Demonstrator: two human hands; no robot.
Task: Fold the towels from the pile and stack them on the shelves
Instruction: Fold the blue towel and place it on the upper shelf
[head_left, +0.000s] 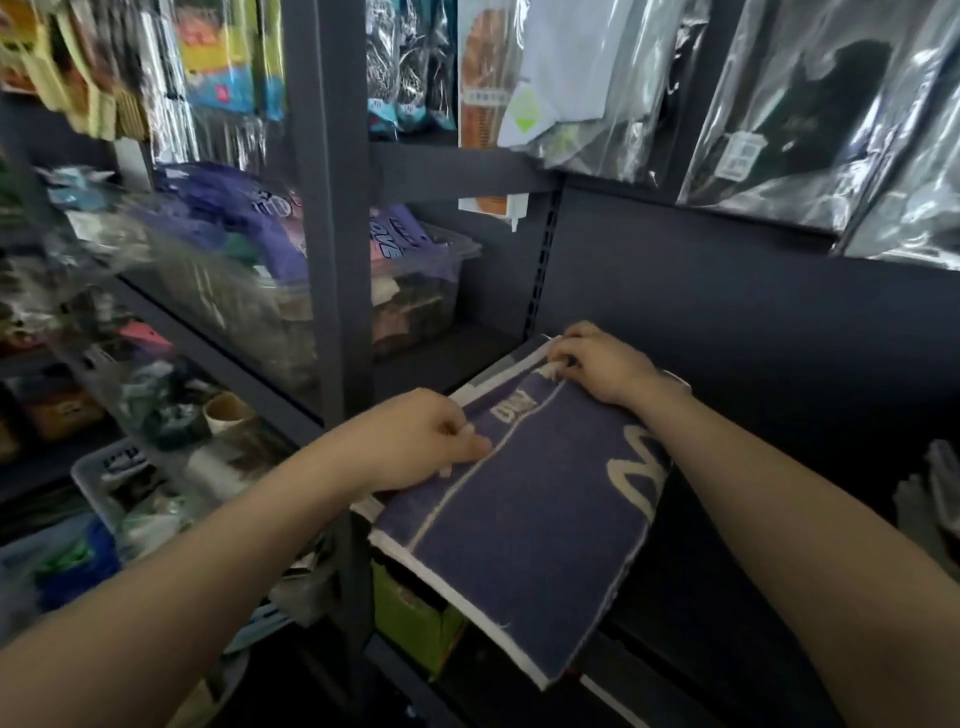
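A folded purple towel (540, 525) with white edging and white lettering lies on a dark shelf (727, 597), its near end hanging over the shelf's front edge. My left hand (415, 441) pinches the towel's left edge with curled fingers. My right hand (602, 364) grips the far corner, fingers curled over the white hem. The pile the towels come from is out of view.
A dark metal upright (332, 260) stands just left of the towel. Behind it is a clear plastic bin (415, 291) holding purple packaged goods. Bagged items (810, 119) hang above the shelf. A green box (410, 618) sits on the level below, cluttered baskets at left.
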